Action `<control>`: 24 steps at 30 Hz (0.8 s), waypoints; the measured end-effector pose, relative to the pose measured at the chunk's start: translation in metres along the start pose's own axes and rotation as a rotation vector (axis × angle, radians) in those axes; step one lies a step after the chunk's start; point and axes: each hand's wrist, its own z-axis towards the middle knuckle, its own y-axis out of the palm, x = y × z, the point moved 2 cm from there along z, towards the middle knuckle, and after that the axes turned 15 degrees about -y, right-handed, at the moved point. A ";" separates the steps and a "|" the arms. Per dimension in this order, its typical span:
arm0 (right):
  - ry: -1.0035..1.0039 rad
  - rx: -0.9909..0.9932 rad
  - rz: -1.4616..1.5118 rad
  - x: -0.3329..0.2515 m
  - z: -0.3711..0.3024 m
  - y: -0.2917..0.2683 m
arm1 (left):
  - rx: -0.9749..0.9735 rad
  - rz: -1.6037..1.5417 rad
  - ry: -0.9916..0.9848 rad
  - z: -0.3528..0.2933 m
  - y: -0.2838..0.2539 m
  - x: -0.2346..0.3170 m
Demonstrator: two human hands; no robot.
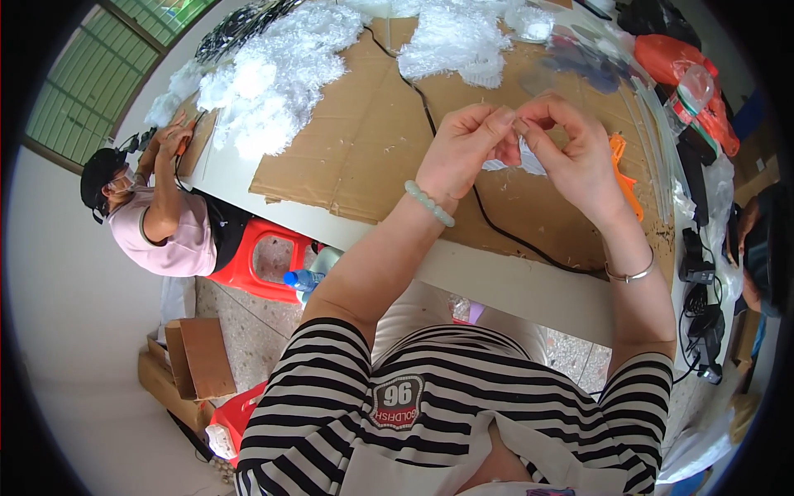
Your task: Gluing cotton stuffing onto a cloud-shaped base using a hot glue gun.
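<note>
My left hand (469,147) and my right hand (572,150) are raised over the brown cardboard (364,124), fingertips meeting. Each thumb and forefinger is closed in a pinch. What sits between them is too small to make out. Below the fingers, some white material (533,163) shows in part, mostly covered by my hands. Just right of my right wrist lies an orange tool (626,178), partly hidden by my arm. A black cable (496,227) runs across the cardboard beneath my forearms.
Heaps of clear, shredded-looking plastic pieces (277,78) lie across the table's far side. A co-worker (165,219) sits at the left end on a red stool (269,256). A red bag (674,62) and black adapters (703,331) line the right edge.
</note>
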 end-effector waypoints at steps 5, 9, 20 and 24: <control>0.049 -0.058 0.026 -0.013 0.004 0.002 | -0.076 -0.047 -0.026 -0.005 -0.001 -0.001; 0.110 -0.059 0.145 -0.018 0.005 0.002 | -0.140 -0.047 -0.069 -0.009 0.002 0.002; -0.015 0.041 -0.306 -0.008 0.009 -0.027 | -0.143 0.050 -0.099 -0.010 0.001 0.003; 0.035 0.120 -0.181 -0.001 0.007 -0.033 | 0.027 0.058 -0.104 -0.004 -0.003 0.001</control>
